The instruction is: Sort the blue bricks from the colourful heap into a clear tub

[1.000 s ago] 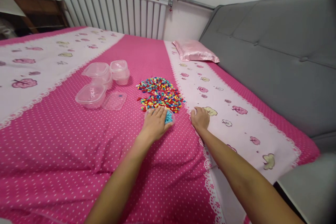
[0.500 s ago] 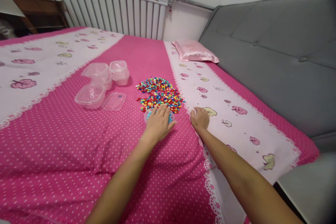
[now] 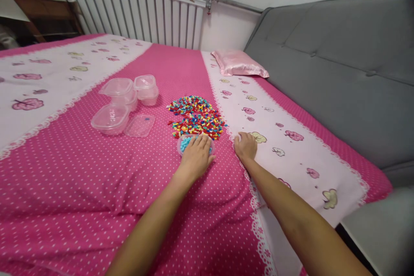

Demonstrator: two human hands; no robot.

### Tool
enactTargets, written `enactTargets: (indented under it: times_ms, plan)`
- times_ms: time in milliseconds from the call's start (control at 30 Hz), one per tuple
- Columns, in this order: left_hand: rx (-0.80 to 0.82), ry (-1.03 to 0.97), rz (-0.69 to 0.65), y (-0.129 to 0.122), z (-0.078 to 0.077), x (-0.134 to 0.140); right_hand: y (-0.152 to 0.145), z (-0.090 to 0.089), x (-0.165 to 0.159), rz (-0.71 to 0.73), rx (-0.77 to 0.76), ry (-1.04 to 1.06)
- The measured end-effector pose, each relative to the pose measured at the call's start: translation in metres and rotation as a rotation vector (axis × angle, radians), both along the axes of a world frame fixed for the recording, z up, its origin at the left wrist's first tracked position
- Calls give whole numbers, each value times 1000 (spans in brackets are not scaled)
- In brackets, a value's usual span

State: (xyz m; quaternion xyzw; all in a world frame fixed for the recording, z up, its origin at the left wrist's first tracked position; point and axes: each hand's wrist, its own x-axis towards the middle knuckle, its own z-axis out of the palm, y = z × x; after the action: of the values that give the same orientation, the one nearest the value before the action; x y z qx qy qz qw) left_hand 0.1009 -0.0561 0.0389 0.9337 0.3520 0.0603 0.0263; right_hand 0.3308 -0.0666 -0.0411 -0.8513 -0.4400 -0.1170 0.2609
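My left hand lies palm down over the right part of a small clear plastic container, its fingers stretched forward across it. Light-blue small pieces fill the container, partly hidden under the hand. Just beyond its far rim spreads a pile of small multicoloured plastic pieces in red, yellow, blue and green. To the right, on the white printed strip of the bedding, rests my right hand. Its fingers are curled in, and whether anything is inside them is hidden.
Several clear plastic containers stand grouped on the left of the pink dotted bedspread. A flat clear lid lies beside them. Farther back are a pink pillow, a grey padded headboard and a white radiator.
My left hand has drawn back slightly toward me and to the right, uncovering more of the light-blue pieces. The right hand has stayed in place.
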Motion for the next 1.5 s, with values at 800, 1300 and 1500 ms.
enactTargets:
  times_ms: [800, 1300, 1500]
  plan:
    - [-106, 9, -32, -5, 12, -11, 0, -1, 1, 7, -6, 2]
    - [-170, 59, -102, -10, 10, -8, 1, -2, 1, 6, 3, -23]
    - [-184, -70, -123, 4, 24, -30, 2, -4, 2, -1, 9, -15]
